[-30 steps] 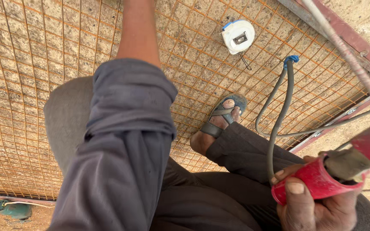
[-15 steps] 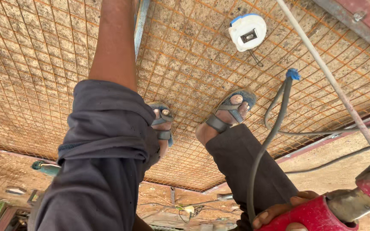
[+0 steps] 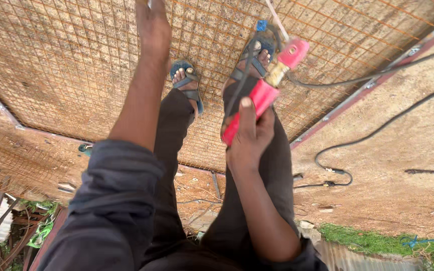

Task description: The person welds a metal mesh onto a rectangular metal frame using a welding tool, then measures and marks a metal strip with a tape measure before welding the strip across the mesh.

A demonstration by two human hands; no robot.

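Two hands show over a rusty wire mesh panel (image 3: 66, 65). Left hand (image 3: 152, 22) stretches forward, fingers cut off at the frame edge, so its grip cannot be told. Right hand (image 3: 249, 135) wraps a red welding electrode holder (image 3: 264, 93), apparently above the sandalled feet.

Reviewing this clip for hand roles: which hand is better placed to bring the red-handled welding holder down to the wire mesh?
Right, probably. The right hand already grips the red-handled holder, its tip over the wire mesh. The left hand reaches away, mostly cut off at the frame's top.
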